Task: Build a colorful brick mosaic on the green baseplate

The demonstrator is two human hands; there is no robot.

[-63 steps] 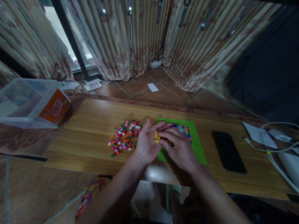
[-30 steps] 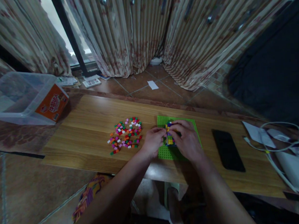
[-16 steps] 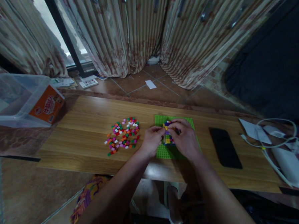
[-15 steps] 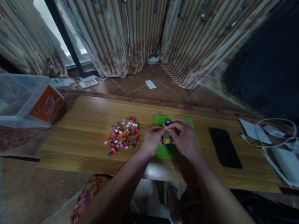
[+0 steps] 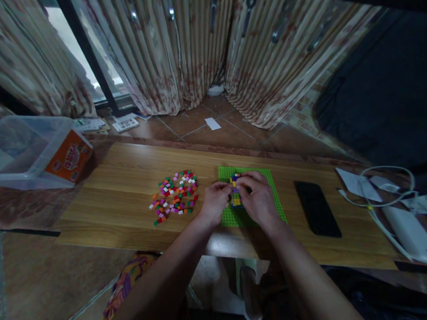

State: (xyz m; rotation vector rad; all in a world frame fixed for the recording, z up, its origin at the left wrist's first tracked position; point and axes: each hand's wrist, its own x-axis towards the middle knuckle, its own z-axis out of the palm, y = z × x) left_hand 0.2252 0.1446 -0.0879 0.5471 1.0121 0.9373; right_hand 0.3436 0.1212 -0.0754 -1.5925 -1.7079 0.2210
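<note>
Wooden table [image 5: 121, 174], green baseplate [image 5: 231, 220], and a brick build [image 5: 236, 197] that looks partly joined.
The left hand [image 5: 215, 203] and right hand [image 5: 259, 200] have fingers bent in against the build, over the plate; whether they are closed on a piece cannot be told. Rows of yellow, purple and blue look joined already; the loose bricks [image 5: 178, 196], scattered left of the plate, are unattached.
</note>
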